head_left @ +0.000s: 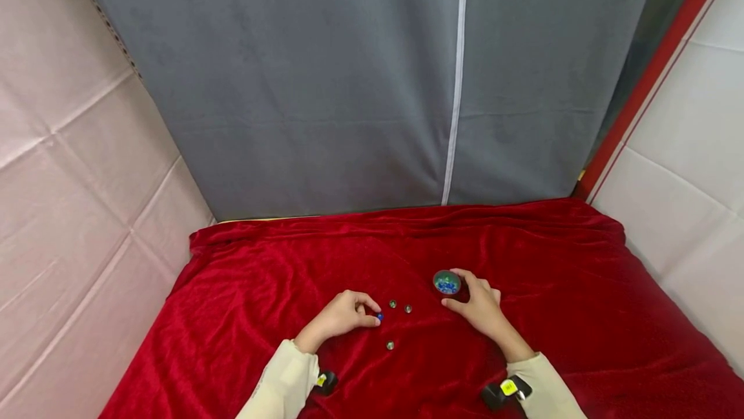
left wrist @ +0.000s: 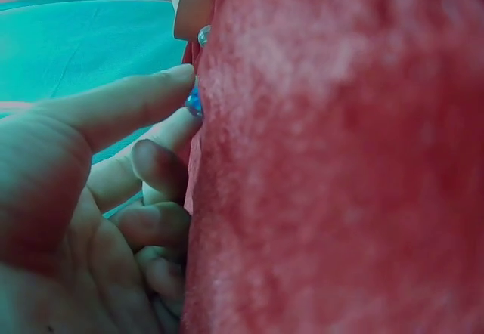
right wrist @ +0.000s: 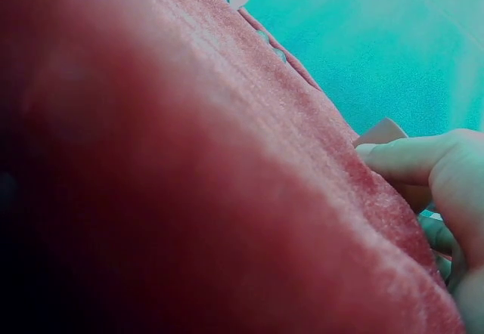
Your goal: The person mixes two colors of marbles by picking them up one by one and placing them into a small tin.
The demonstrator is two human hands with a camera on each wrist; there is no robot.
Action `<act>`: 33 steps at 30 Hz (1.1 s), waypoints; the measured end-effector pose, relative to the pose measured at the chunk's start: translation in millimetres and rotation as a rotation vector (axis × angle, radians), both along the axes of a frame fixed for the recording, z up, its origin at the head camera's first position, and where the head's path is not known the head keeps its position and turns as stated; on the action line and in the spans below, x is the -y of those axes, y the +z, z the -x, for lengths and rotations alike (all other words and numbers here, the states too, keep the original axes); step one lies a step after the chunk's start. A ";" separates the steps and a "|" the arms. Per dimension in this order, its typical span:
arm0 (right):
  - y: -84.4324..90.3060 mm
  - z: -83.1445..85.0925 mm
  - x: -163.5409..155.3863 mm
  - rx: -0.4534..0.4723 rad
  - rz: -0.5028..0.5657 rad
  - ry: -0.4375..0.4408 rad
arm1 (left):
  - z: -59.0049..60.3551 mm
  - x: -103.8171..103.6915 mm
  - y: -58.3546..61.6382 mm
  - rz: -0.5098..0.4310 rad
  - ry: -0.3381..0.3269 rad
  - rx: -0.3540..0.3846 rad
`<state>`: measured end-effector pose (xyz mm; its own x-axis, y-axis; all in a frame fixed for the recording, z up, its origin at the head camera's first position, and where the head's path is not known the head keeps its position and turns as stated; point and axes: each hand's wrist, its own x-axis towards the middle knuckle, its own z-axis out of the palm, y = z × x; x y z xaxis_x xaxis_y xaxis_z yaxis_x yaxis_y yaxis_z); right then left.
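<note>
- While the left hand [head_left: 340, 317] lies low on the red velvet cloth [head_left: 581, 316], its thumb and forefinger are curled in a narrow pinch round a blue marble [head_left: 380, 317], which sits on the cloth at the fingertips.
- From the left wrist view, the same blue marble [left wrist: 194, 103] shows between the thumb and a fingertip [left wrist: 162, 85], pressed against the cloth [left wrist: 340, 168]; the other fingers are curled beneath.
- Right of it, the right hand [head_left: 479, 306] rests on the cloth with its thumb and fingers curved round the near right side of a small round bowl [head_left: 447, 283], holding its rim.
- Inside the bowl lie several blue marbles, too small to count.
- Between the two hands, three loose marbles lie on the cloth: one greenish marble [head_left: 392, 304] just right of the pinched one, a second marble [head_left: 408, 308] beside it, and a third marble [head_left: 390, 345] nearer, well apart from the pair.
- From the right wrist view, little more than blurred cloth [right wrist: 189, 183] fills the frame, with the right thumb [right wrist: 423, 160] at the right edge; the bowl cannot be made out clearly there.
- Beyond the far edge of the cloth hangs a grey fabric backdrop [head_left: 325, 83] with a pale vertical zip strip [head_left: 456, 83].
- Both forearms wear pale sleeves [head_left: 281, 383], each with a dark wrist strap [head_left: 506, 392].
</note>
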<state>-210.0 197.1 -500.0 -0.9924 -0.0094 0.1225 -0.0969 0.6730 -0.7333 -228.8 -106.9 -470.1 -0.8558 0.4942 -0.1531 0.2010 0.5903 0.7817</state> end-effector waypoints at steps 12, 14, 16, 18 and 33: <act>0.1 0.1 -0.1 -0.010 0.001 0.001 | 1.4 -0.4 -3.5 0.069 0.021 -0.042; -0.3 -0.3 0.2 -0.014 -0.001 0.004 | 1.3 -0.1 -4.0 0.073 0.027 -0.044; -0.4 -0.6 0.4 -0.016 0.000 0.005 | 1.2 0.2 -4.3 0.075 0.032 -0.049; -0.3 -0.5 0.4 -0.018 -0.003 0.006 | 1.4 0.0 -4.5 0.081 0.039 -0.054; 3.7 -0.2 0.4 -0.006 0.006 0.002 | 2.1 -2.6 -2.1 0.118 0.061 -0.086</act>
<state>-209.8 196.7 -496.3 -0.9917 -0.0107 0.1284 -0.1026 0.6687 -0.7364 -230.9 -104.3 -472.2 -0.8961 0.4236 -0.1323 0.2248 0.6904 0.6876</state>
